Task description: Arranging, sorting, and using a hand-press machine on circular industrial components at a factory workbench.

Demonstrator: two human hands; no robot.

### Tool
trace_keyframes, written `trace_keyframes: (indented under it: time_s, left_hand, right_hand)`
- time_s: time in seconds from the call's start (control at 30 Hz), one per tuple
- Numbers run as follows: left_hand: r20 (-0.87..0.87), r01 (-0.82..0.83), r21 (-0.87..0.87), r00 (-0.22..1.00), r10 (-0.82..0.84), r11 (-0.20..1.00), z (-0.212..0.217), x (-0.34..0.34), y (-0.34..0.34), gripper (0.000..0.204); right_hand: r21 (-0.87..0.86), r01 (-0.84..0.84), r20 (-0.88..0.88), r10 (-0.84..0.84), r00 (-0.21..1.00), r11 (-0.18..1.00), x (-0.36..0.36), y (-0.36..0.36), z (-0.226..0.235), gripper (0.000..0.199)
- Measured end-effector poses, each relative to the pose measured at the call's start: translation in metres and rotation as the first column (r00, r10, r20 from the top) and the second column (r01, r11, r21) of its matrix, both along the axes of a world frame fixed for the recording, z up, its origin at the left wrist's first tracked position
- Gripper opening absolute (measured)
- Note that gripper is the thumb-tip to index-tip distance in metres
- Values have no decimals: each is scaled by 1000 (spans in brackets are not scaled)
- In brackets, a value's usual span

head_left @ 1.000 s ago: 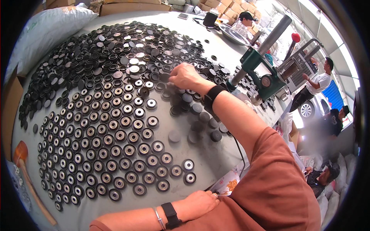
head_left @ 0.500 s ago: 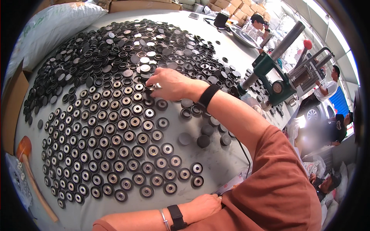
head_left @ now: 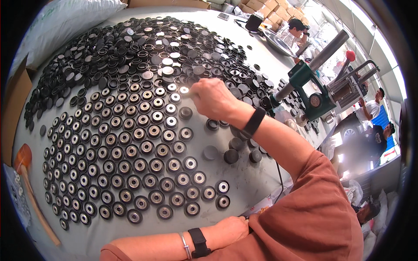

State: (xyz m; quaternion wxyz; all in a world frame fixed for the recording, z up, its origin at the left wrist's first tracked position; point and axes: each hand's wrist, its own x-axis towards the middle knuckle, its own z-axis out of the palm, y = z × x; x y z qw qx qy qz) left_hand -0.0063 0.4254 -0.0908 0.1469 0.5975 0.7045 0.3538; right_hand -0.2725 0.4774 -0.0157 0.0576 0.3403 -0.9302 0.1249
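Bordering R hand [head_left: 213, 99]: bearings [head_left: 124, 166], discs [head_left: 236, 92] (tabletop gap [head_left: 199, 131] btwn).

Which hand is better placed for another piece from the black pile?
Likely the right hand: it is at the near edge of the black pile, while the left hand sits low by the shirt.

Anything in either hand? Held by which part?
Cannot be told: the right hand is curled beside the bearings, hiding any hold. No held thing shows at the left hand.
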Motion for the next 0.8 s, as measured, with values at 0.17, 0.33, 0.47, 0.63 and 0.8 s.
trace_keyframes:
  time_s: [0.17,0.33,0.47,0.63,0.8]
  left_hand:
    - [22,-23,5,999,23,1000,7,-3,-2,17]
    - [-88,-6,-13,996,5,1000,5,-1,-2,19]
    - [4,-44,64,999,44,997,8,-2,-4,19]
    - [32,-78,64,997,76,995,7,0,-4,18]
    - [-63,-79,106,994,86,991,4,1,-4,17]
  right_hand:
    - [84,-126,-263,144,954,988,24,-5,-17,12]
    - [279,-161,-219,226,949,947,38,-2,-21,21]
    - [329,-178,-192,251,949,927,42,0,-22,28]
    - [364,-188,-171,264,949,912,47,5,-15,40]
    - [262,-240,-149,285,947,935,42,2,-14,38]
